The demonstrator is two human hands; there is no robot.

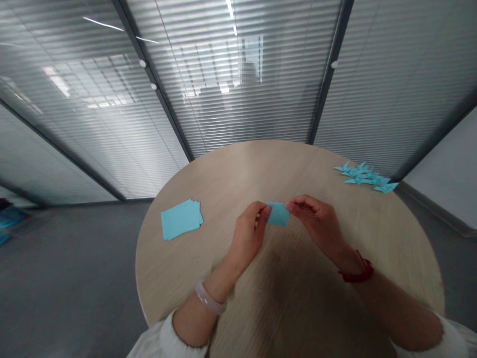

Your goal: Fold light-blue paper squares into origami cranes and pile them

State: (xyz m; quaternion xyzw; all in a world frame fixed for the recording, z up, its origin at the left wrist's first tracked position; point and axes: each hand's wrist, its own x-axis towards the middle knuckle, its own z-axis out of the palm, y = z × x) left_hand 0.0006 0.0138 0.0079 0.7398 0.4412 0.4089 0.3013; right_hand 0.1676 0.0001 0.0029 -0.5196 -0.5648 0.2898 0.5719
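Observation:
A small blue piece of paper (pixel 278 214) is held up between both hands over the middle of the table. My left hand (pixel 250 228) pinches its left edge between thumb and fingers. At the upper right corner, my right hand (pixel 317 219) grips it with thumb and fingertips. The paper looks smaller than the sheets in the stack; whether it is folded in layers I cannot tell. To the left lies a stack of blue paper sheets (pixel 181 220), slightly fanned. Several folded blue paper cranes (pixel 363 175) sit in a cluster at the far right.
The round wooden table (pixel 231 179) has its far edge close to a glass partition with blinds (pixel 253 114). A white wall (pixel 447 164) stands at the right. Blue items (pixel 11 216) lie near the floor at the far left.

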